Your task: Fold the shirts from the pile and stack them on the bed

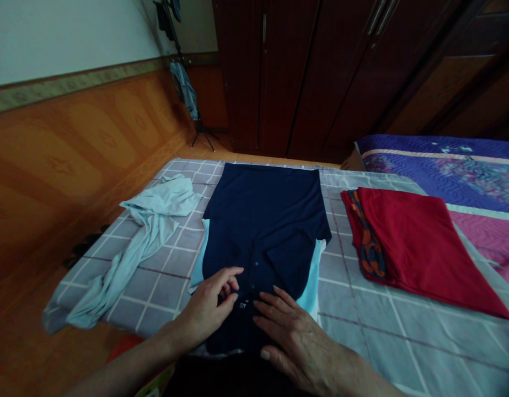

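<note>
A dark navy garment with light blue side parts lies spread on the grey checked cloth. Over its near part, left of the small white lettering, is my left hand, its thumb and fingers curled toward each other; whether fabric is pinched between them is too small to tell. My right hand rests flat on the garment to the right of the lettering, fingers stretched out and nothing held.
A crumpled pale blue garment lies at the left, partly over the edge. Folded red cloth is at the right, near a purple quilted bedspread. Behind stand a dark wardrobe and a clothes stand.
</note>
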Action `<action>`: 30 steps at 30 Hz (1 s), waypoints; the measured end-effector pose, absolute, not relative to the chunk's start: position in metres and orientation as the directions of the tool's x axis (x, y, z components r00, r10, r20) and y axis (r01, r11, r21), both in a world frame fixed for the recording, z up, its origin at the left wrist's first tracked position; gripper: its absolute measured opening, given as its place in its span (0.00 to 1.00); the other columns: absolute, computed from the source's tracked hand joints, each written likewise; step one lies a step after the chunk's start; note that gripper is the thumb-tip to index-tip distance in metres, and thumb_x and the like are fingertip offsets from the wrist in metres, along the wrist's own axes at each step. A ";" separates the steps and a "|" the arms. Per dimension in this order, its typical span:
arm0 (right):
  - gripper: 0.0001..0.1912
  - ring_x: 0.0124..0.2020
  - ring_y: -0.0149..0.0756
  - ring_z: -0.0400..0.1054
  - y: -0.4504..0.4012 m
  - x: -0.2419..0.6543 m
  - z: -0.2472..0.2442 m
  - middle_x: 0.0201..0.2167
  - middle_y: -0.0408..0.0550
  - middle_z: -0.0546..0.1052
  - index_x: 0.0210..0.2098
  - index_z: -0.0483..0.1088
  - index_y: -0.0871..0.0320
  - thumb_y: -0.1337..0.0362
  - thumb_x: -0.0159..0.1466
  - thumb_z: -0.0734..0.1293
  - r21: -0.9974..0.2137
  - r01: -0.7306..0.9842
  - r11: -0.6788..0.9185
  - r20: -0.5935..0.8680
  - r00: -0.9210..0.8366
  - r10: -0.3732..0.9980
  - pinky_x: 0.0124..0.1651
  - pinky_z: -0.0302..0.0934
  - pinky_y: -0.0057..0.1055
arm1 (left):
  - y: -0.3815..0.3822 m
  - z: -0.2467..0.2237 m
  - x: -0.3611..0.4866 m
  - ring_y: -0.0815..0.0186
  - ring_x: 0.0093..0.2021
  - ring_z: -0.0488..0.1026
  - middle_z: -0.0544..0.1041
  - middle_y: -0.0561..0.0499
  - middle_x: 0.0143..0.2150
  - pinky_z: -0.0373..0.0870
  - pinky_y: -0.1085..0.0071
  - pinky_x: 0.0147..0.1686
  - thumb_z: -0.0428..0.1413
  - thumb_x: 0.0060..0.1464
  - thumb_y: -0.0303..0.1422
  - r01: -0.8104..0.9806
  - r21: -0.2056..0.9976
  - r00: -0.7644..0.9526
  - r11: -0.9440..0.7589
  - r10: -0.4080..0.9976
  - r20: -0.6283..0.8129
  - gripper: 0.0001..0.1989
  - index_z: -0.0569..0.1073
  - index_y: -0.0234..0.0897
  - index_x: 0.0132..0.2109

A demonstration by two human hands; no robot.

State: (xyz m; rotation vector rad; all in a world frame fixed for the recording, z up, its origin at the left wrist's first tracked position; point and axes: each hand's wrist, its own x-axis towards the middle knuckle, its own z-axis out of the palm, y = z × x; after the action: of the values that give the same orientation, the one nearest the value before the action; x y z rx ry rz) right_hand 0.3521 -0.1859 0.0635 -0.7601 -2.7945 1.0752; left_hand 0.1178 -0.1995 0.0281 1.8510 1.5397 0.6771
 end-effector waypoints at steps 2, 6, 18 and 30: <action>0.23 0.65 0.41 0.49 -0.189 0.346 0.064 0.61 0.52 0.63 0.58 0.64 0.58 0.55 0.69 0.55 -0.649 0.426 0.631 -0.142 -0.882 0.449 0.67 0.37 0.47 | -0.201 0.030 0.124 0.70 0.32 0.71 0.73 0.53 0.37 0.70 0.74 0.36 0.50 0.52 0.24 0.619 0.777 0.184 -0.114 0.983 -0.002 0.21 0.67 0.41 0.53; 0.23 0.64 0.42 0.50 -0.195 0.344 0.064 0.61 0.53 0.64 0.57 0.65 0.58 0.54 0.68 0.56 -0.641 0.424 0.640 -0.133 -0.882 0.452 0.67 0.38 0.46 | -0.212 0.031 0.129 0.68 0.42 0.73 0.76 0.51 0.43 0.70 0.70 0.46 0.50 0.52 0.23 0.583 0.783 0.379 -0.217 0.925 -0.025 0.28 0.61 0.43 0.60; 0.21 0.58 0.40 0.62 -0.204 0.376 0.068 0.56 0.45 0.70 0.54 0.69 0.54 0.68 0.61 0.61 -0.380 0.447 0.810 -0.086 -0.889 0.450 0.61 0.57 0.41 | -0.243 0.015 0.096 0.57 0.53 0.71 0.76 0.44 0.51 0.69 0.61 0.51 0.53 0.59 0.31 0.510 0.498 0.752 -0.702 0.644 0.138 0.23 0.62 0.39 0.60; 0.38 0.61 0.46 0.57 -0.193 0.434 0.015 0.64 0.52 0.56 0.65 0.51 0.55 0.76 0.56 0.57 0.094 0.534 0.840 0.251 -0.830 0.499 0.55 0.62 0.44 | -0.221 0.029 0.028 0.57 0.68 0.47 0.47 0.47 0.70 0.52 0.55 0.64 0.46 0.43 0.15 0.777 0.183 0.626 -0.602 0.771 -0.118 0.46 0.43 0.42 0.69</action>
State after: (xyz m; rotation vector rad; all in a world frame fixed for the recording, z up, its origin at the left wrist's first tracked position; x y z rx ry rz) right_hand 0.4337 -0.1928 0.0146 -0.7969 -2.8033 -0.2362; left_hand 0.0282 -0.2208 0.0292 2.6324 1.2721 -0.0396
